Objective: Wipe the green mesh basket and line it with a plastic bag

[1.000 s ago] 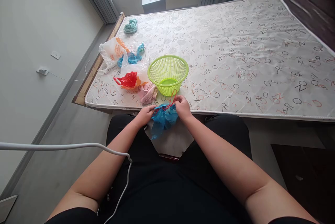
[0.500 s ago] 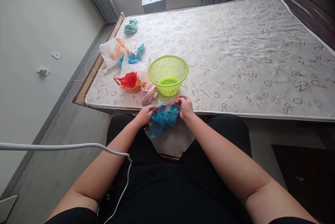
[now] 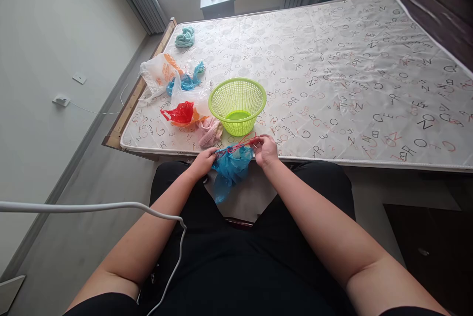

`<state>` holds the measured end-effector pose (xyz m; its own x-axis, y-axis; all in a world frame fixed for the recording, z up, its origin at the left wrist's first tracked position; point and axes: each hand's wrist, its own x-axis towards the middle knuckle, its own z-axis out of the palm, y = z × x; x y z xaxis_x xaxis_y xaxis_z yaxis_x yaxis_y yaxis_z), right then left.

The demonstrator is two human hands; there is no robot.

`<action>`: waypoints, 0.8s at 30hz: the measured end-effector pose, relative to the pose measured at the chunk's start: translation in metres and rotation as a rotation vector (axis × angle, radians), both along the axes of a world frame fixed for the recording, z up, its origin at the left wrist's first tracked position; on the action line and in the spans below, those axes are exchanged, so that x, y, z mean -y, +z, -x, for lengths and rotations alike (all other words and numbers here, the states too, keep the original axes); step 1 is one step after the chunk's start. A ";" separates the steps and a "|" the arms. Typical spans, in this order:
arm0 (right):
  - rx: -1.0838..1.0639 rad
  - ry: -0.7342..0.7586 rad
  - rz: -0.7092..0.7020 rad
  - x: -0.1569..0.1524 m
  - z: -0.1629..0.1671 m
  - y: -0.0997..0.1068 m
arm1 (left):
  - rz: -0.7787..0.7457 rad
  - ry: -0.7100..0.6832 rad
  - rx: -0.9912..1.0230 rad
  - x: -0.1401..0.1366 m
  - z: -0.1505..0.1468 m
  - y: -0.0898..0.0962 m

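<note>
A crumpled blue plastic bag (image 3: 232, 165) hangs between my hands, just off the mattress's near edge. My left hand (image 3: 204, 162) pinches the bag's gathered top at its left side. Thin red string (image 3: 242, 142) runs across the top of the bag to my right hand (image 3: 265, 150), whose fingers are closed on it. Right behind the bag stands a green plastic basket (image 3: 237, 104), upright with nothing visible inside. Left of the basket lies a pink cloth (image 3: 210, 131), close to my left hand.
On the mattress (image 3: 332, 79), left side, lie a red plastic bag (image 3: 181, 113), a white bag with orange print (image 3: 157, 72), another blue bag (image 3: 185, 83) and a teal cloth (image 3: 185, 37). A white cable (image 3: 111, 206) crosses my left forearm.
My right hand has moved slightly right, drawing the red string out straighter from the bag. The blue bag hangs a little lower at its left. My left hand has barely moved.
</note>
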<state>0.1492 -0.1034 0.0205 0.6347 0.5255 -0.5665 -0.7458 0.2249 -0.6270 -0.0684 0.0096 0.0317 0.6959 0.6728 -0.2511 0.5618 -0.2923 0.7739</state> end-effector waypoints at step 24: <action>0.320 1.135 -0.017 0.015 0.014 0.013 | -0.075 0.188 0.014 -0.007 0.002 -0.001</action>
